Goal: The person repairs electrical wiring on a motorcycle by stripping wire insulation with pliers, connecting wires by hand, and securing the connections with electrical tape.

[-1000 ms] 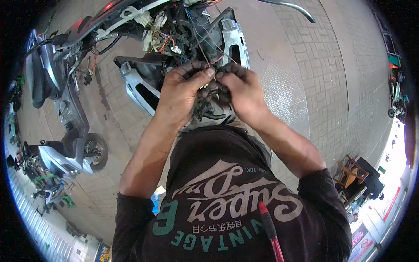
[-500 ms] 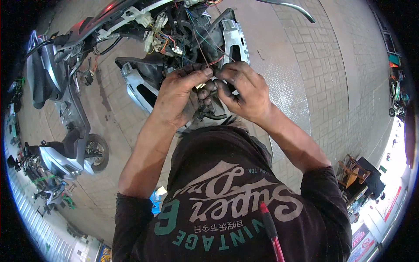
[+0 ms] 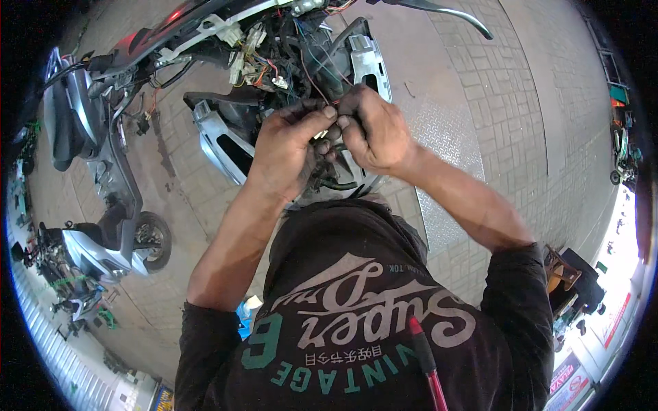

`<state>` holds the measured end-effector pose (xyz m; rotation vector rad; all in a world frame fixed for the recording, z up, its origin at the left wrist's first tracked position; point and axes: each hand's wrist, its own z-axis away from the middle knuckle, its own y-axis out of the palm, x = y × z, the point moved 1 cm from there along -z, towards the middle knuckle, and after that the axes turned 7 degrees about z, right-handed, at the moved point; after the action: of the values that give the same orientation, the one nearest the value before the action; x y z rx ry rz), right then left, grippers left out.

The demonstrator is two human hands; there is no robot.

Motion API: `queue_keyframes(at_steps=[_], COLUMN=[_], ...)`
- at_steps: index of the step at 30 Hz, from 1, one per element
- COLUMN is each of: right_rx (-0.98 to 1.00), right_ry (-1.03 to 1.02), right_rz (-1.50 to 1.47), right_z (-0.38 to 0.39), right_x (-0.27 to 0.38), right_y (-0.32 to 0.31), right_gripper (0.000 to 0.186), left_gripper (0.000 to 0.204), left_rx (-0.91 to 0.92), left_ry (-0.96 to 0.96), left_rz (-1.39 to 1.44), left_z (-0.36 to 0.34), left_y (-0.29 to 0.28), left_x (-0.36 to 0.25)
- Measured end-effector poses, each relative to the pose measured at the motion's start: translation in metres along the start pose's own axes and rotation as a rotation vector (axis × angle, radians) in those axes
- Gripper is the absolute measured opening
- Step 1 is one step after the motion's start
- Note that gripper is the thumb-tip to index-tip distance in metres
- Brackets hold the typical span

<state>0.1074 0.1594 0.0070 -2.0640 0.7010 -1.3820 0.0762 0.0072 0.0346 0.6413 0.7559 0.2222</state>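
Note:
Both hands meet over the opened front of a partly stripped scooter [image 3: 301, 14]. My left hand [image 3: 288, 144] is closed, its thumb pressing a thin brown wire [image 3: 310, 77] against the fingers. A small pale connector [image 3: 320, 135] shows just below that thumb. Right beside it, my right hand [image 3: 378, 130] is closed in a pinch on thin wire, its fingertips almost touching the left thumb. What lies exactly between the fingertips is mostly hidden. Loose wiring with white connectors [image 3: 236, 67] hangs above the left hand. Silver-grey body panels [image 3: 229, 145] flank the wiring.
A brake lever [image 3: 459, 15] juts out at the top right. Another scooter [image 3: 103, 253] stands at the left on the paved floor [image 3: 486, 75]. A metal tread plate [image 3: 445, 151] lies right of the hands. A wooden chair [image 3: 565, 270] is at the far right.
My right hand has shifted slightly up and left, its fingers curling tighter, while the right forearm swings outward. The wires bend differently. My left hand stays nearly in place.

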Motion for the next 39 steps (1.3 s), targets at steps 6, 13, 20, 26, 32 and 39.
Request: queue_keyframes(at_steps=[6,13,20,26,32,39], right_rx=[-0.02,-0.159,-0.152,-0.176,-0.324,-0.349], right_ry=[1.214,0.937,0.971,0.83,0.398,0.261], right_rz=[-1.283,-1.271,-1.203,-0.77,-0.243,-0.142], right_z=[0.005,0.019,0.024,0.021,0.02,0.02], right_x=[0.046,0.041,0.049,0.048,0.041,0.04], right_y=[0.005,0.014,0.025,0.01,-0.005,-0.011], right_gripper=[0.025,0.023,0.017,0.012,0.016,0.019], left_gripper=[0.013,0.014,0.014,0.021,0.028,0.016], left_rx=[-0.077,-0.17,-0.167,-0.075,0.347,0.371], left_ry=[0.246,0.346,0.344,0.841,1.069,1.038], left_rz=[-0.345,-0.173,-0.058,-0.843,-1.511,-1.442], left_z=[0.003,0.025,0.033,0.024,0.004,0.002], left_y=[-0.014,-0.018,-0.019,-0.031,0.002,0.003], left_x=[0.013,0.029,0.042,0.021,-0.023,-0.029])
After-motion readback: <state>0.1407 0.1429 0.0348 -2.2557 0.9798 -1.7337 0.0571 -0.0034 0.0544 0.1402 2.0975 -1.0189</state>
